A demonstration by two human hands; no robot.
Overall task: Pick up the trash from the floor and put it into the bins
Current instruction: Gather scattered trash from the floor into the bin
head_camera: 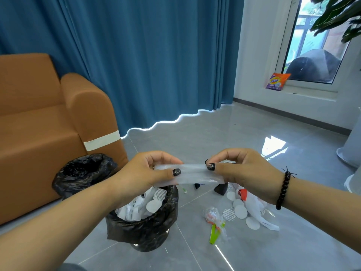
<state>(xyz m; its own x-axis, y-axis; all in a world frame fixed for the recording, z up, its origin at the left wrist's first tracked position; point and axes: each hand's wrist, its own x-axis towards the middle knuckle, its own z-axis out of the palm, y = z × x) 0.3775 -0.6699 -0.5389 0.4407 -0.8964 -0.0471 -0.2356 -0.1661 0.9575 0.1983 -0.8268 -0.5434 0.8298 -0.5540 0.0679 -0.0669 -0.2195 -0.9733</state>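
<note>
stretching a clear plastic wrapper (192,174) between pinching left hand (150,173) and right hand (242,173), just above the part-filled near bin (144,222), with paper discs (240,211) and other scraps under the right hand left to collect.

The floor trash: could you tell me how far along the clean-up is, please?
Partly done. The nearer bin already holds white paper and discs. In hand: the left hand and right hand pinch a clear plastic strip above it. Left on the floor: white discs, a white bag, a crumpled wrapper and a green piece.
</note>
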